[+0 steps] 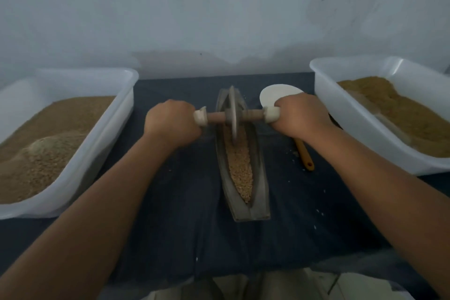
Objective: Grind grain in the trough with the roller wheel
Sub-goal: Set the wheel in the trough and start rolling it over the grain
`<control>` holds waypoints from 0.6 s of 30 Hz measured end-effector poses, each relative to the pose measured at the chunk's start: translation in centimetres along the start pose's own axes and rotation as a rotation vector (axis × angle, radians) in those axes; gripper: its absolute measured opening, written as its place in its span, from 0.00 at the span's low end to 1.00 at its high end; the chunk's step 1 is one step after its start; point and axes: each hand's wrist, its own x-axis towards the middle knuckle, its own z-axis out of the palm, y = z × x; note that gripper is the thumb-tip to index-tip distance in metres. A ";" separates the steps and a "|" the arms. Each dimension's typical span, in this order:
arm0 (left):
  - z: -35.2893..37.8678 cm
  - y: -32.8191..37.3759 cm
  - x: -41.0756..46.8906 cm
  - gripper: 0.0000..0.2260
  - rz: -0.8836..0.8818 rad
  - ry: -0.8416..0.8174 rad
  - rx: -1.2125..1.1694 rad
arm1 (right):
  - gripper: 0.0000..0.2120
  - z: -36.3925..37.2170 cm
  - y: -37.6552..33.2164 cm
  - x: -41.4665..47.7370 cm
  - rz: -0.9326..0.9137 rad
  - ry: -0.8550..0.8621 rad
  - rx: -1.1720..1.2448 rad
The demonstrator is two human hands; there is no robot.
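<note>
Head cam catches this mid-stroke, I'd say: the roller wheel (233, 114) stands upright in the trough (261, 192), toward its 12 o'clock end, rim down in the grain (239, 165). Left hand (170, 124) has its fingers wrapped round the left end of the axle, and right hand (299, 117) grips the right end the same way. Kernels at the 6 o'clock end look whole, so my guess is the next move is a pull back toward the body, hands level so the wheel doesn't tip. Tub at 9 o'clock (109, 134) holds heaped brownish grain or meal, tub at 3 o'clock (341, 117) a tan heap, can't tell which is ground
</note>
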 end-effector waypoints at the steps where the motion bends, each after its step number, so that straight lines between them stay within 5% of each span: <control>1: -0.3 0.1 -0.4 0.13 -0.003 -0.024 -0.007 | 0.16 -0.4 0.0 -0.2 0.002 -0.023 0.000; 4: -0.2 -0.5 -4.9 0.14 0.058 -0.017 -0.003 | 0.16 -1.7 0.5 -3.2 -0.036 -0.159 -0.023; 9: 0.0 -1.9 -10.2 0.17 0.203 0.188 0.016 | 0.17 -2.6 1.5 -7.4 -0.140 -0.156 0.032; 18: -0.6 0.0 0.4 0.13 0.023 -0.041 0.013 | 0.15 -0.6 -0.1 0.5 0.050 -0.117 -0.041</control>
